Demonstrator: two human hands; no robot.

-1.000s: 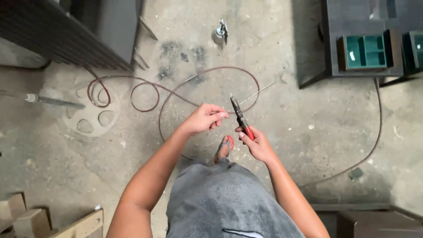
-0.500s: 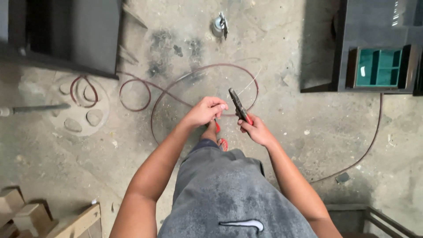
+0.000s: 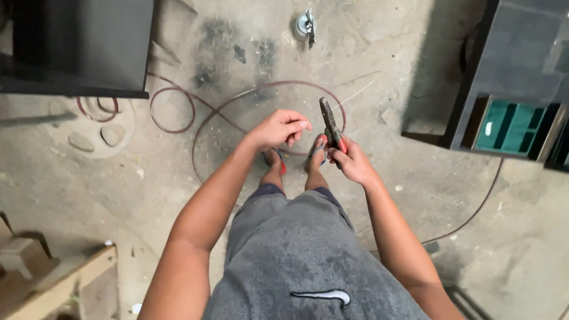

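Two hands: both raised over the concrete floor [image 3: 415,195], in front of the person's grey shorts [image 3: 296,261].
Right hand [image 3: 352,161]: grip clamped on the red handles of the pliers [image 3: 329,125], dark jaws pointing up and away.
Left hand [image 3: 280,128]: fingers pinched together just beside the pliers; whether a strand sits between them I cannot tell.
Thin wire [image 3: 355,92]: a pale strand runs from near the pliers' tip toward the upper right.
Cable [image 3: 237,98]: a dark loop lies on the floor beneath the hands, with smaller coils toward the black cabinet [image 3: 83,47] at upper left.
Doing it well: I'd judge the strand should be kept taut and seated deep in the jaws before squeezing, fingertips clear of the bite.
Changed since half a second ago: the hands have drawn a little further apart, the pliers stand more upright, and the view has shifted slightly.
Off right: a dark shelf holding a teal box [image 3: 510,127].
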